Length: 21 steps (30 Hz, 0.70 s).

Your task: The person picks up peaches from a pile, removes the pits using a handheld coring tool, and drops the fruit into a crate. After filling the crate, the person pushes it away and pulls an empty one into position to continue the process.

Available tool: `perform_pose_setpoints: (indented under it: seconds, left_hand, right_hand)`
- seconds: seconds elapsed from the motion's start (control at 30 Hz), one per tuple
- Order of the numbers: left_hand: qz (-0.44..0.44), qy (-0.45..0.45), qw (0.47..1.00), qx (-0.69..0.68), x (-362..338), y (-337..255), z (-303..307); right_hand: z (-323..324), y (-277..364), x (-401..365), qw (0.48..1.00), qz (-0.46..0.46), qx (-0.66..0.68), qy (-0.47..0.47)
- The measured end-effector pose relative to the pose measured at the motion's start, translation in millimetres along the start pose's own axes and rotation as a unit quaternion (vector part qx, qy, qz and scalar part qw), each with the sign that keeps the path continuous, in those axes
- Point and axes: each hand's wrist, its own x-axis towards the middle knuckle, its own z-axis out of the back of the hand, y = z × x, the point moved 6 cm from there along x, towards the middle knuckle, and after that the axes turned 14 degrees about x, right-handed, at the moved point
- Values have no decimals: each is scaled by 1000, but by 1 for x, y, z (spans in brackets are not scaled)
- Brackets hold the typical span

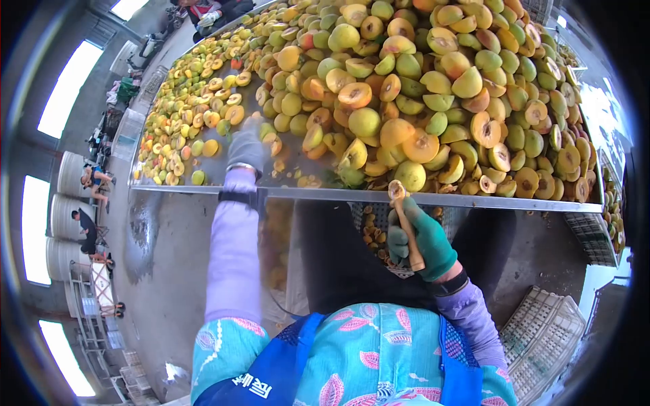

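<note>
My left hand (246, 145), in a grey glove, reaches over the metal tabletop at the near edge of the peach halves. It is smeared by motion, and its fingers cannot be made out clearly. In a green glove, my right hand (426, 238) is wrapped round a wooden-handled pitting tool (410, 233) just in front of the table edge. The tool's rounded tip points up at the rim. Halved yellow peaches (421, 145) form a big heap ahead of my right hand. More peach halves (196, 111) lie spread out to the left.
The table's metal rim (433, 198) crosses in front of me. A crate (371, 233) with peach pieces stands below it, between my legs. Pale plastic crates (542, 325) are on the floor at right. Other people (88, 230) are at far left; another person (210, 15) is across the table.
</note>
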Motion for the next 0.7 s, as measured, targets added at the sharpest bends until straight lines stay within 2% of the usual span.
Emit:
perform_pose_setpoints:
  seconds: [0.03,0.1,0.13,0.17,0.23,0.27,0.3,0.33,0.4,0.47,0.53,0.57,0.7]
  left_hand:
    - [-73,8,995,63,13,-12,-7]
    - [-95,57,988,105,16,-7,-22]
    - [-104,86,982,128,7,-10,-18]
    - [-118,85,985,92,-7,-15,-2]
    - [4,119,980,-157,-32,-9,0]
    - [69,128,950,-277,-48,-10,1]
    - [55,145,897,-414,-68,-28,9]
    - [49,157,830,-532,-88,-55,23]
    - [49,189,659,-726,-121,-109,48]
    - [-7,128,621,-774,-135,-146,57]
    - [0,109,702,-704,-136,-157,35]
    - [-13,72,759,-647,-138,-165,33]
    - [-37,-25,861,-506,-140,-185,53]
  right_hand:
    - [2,2,-3,999,19,-27,-23]
    - [19,11,1,971,132,-187,-71]
    - [11,11,0,960,154,-222,-74]
    - [3,12,-2,947,176,-258,-78]
    - [-20,7,1,932,202,-293,-65]
    - [-30,2,8,932,206,-294,-45]
    - [-37,-1,17,875,277,-397,8]
    - [-44,-5,21,834,304,-461,6]
    - [-59,-12,26,730,361,-580,-6]
    - [-51,-16,30,683,389,-618,-28]
    - [-42,-12,28,648,381,-657,-61]
    - [-38,-9,26,655,389,-645,-62]
    - [-35,-3,15,668,406,-619,-82]
